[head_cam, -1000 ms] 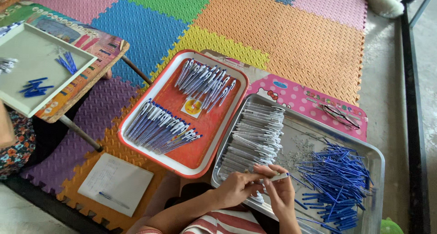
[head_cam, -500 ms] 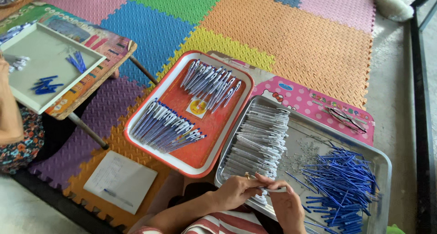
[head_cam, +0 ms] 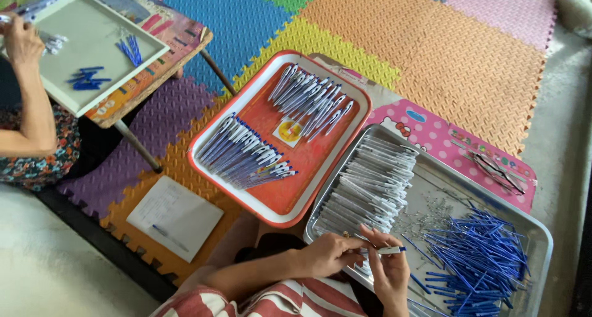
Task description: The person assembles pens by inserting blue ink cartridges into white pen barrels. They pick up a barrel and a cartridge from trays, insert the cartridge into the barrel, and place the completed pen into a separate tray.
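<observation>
assembling a pen over a steel tray, parts sorted by kind within reach.

two trays side by side: steel tray [head_cam: 542,230] with one stack of white pen barrels [head_cam: 370,184] and one heap of blue refills [head_cam: 484,261], too many to count; red tray [head_cam: 280,206] with two rows of finished pens [head_cam: 243,153]. left hand [head_cam: 324,255] and right hand [head_cam: 391,274] both pinching one white pen [head_cam: 390,250], held level above the steel tray's near edge for fitting.
</observation>
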